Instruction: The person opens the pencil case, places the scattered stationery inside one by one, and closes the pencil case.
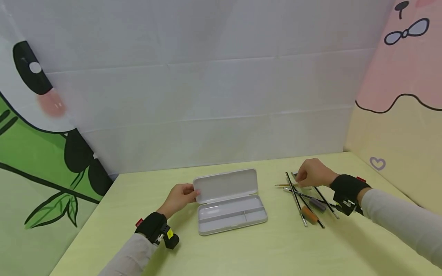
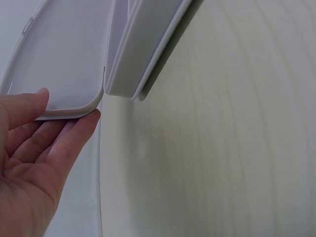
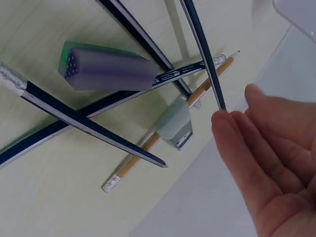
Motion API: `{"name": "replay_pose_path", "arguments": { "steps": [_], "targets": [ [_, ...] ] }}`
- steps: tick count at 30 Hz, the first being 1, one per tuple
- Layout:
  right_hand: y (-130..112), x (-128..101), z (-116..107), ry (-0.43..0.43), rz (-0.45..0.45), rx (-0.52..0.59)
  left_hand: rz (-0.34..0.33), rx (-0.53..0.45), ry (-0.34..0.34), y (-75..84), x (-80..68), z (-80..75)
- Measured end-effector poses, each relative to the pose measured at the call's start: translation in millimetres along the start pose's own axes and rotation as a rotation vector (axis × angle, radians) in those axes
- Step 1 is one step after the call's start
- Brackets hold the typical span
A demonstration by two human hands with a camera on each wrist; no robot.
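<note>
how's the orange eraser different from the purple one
The orange eraser is orange-brown and rounded; the purple eraser is grey-purple and blockier, with a green end in the right wrist view. The orange eraser lies nearer the camera, the purple eraser just behind it. Both lie on the table among the dark pencils, and neither hand touches them.

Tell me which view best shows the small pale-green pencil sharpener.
The right wrist view: the pale-green pencil sharpener lies sharp and close among the pencils, near the right hand. The head view hides it behind that hand; the left wrist view misses it.
</note>
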State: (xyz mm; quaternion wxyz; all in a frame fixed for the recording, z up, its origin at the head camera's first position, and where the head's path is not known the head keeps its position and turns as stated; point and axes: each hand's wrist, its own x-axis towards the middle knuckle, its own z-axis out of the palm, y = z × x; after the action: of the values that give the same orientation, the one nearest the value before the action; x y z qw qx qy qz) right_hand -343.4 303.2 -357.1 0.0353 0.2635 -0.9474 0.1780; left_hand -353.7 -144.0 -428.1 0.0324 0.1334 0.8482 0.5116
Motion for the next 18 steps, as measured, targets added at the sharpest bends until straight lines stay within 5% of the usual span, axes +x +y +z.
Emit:
{"name": "replay_pose_path", "arguments": {
  "steps": [7, 18],
  "targets": [
    [22.6, -11.1, -3.1, -0.049, 0.286, 0.045, -0.02, 0.009, -0.007, 1.8, -1.1, -0.3],
    [45.7, -19.7, -6.2, -0.04, 0.603, 0.327, -0.017, 0.014, 0.004, 2.4, -1.9, -0.2]
  ]
}}
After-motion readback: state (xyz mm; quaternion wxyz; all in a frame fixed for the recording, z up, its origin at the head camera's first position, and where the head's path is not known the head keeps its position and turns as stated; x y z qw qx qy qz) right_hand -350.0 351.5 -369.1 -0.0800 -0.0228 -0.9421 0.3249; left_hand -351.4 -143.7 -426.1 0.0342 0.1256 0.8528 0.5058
